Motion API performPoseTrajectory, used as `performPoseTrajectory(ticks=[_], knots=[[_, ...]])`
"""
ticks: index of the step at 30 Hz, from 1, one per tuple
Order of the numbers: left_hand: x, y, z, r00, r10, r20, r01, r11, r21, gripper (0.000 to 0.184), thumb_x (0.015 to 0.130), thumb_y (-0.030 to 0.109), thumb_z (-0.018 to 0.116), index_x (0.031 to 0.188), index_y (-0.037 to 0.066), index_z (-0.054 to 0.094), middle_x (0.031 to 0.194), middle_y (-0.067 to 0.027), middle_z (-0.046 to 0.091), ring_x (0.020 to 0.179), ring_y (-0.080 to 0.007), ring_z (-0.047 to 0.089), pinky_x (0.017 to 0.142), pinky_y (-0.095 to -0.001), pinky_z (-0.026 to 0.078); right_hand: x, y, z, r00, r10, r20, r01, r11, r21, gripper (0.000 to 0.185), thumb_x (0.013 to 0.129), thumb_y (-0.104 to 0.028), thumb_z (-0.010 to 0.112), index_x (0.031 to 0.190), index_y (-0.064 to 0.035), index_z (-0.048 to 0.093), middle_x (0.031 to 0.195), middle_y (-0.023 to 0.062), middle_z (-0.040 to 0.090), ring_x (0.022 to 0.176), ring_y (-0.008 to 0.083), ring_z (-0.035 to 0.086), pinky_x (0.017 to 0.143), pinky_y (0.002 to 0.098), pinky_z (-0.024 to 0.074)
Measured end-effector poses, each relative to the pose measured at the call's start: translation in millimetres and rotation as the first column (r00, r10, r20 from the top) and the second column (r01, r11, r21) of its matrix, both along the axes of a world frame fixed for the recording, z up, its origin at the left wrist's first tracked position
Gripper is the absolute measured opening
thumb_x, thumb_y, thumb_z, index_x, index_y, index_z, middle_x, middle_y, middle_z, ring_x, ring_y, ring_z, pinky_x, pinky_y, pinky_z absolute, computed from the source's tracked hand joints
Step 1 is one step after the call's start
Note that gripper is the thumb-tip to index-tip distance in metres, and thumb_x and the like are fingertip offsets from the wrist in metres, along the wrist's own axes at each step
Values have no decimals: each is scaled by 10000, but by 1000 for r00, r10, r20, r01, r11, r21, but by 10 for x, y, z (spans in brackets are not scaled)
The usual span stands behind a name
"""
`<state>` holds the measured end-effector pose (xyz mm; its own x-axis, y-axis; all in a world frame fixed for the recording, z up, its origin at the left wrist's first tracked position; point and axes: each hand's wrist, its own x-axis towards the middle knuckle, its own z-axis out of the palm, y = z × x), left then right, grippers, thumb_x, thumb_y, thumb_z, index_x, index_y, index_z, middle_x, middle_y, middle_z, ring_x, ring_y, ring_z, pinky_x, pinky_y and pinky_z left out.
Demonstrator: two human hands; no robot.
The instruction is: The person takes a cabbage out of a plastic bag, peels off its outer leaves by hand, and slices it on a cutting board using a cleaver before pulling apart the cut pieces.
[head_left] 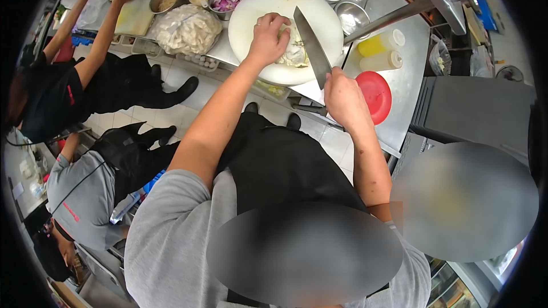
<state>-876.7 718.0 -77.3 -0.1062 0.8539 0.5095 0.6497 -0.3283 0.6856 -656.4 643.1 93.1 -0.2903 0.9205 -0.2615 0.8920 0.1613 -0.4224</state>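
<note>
A large knife (311, 43) points away from me over a round white cutting board (245, 8). My right hand (345, 98) is wrapped round its handle at the board's near right edge. My left hand (269, 37) lies on a pale, whitish food item (295, 52) on the board, its fingers curled over the left part of it. The blade is just to the right of the food. Whether the blade touches the food or the board cannot be made out.
Bowls of cut ingredients, among them purple onion (226, 1), and a bag of pale pieces (187, 29) stand left of the board. Yellow bottles (377, 44) and a red plate (375, 98) are at the right. Two people work at the left.
</note>
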Motion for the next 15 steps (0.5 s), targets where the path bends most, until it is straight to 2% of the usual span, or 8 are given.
performPoseTrajectory(ticks=[7,9,11,12,14,15], knots=[[115,25,-12,984,31,-177,-26,999,33,203,920,170,628,1116,141,668,1177,-121,598,1109,-349,551,950,-494,440,-72,80,-21,993,84,86,-80,996,-46,169,908,13,474,1022,120,538,894,388,680,916,538,688,833,608,533],[116,37,-20,985,30,-169,-26,999,29,210,916,167,625,1121,144,665,1175,-122,599,1112,-351,551,950,-496,441,-96,130,-31,989,116,92,-113,993,-43,172,890,30,470,1022,125,528,883,387,681,911,534,693,826,598,543],[104,52,-38,986,31,-163,-28,999,20,216,913,165,623,1125,146,662,1172,-123,600,1115,-352,551,951,-497,441,-142,185,-9,989,96,109,-88,993,-78,183,983,-62,484,989,116,525,858,399,656,898,554,663,811,618,504],[102,73,-50,987,27,-159,-23,999,32,220,913,164,622,1128,148,660,1170,-122,601,1115,-352,552,950,-496,443,-174,211,1,989,97,113,-88,992,-87,183,983,-62,484,989,116,525,858,399,656,898,554,663,811,618,504],[107,98,-69,989,25,-148,-20,999,34,223,912,164,622,1131,150,658,1168,-121,601,1115,-352,553,948,-495,444,-234,286,28,974,149,169,-137,987,-80,166,893,36,473,1024,131,508,845,385,681,886,510,714,808,559,577],[112,102,-73,989,21,-146,-18,1000,18,221,910,162,622,1129,148,657,1170,-120,602,1115,-351,554,952,-498,443,-250,324,37,973,149,174,-135,987,-91,166,893,36,473,1024,131,508,845,385,681,886,510,714,808,559,577]])
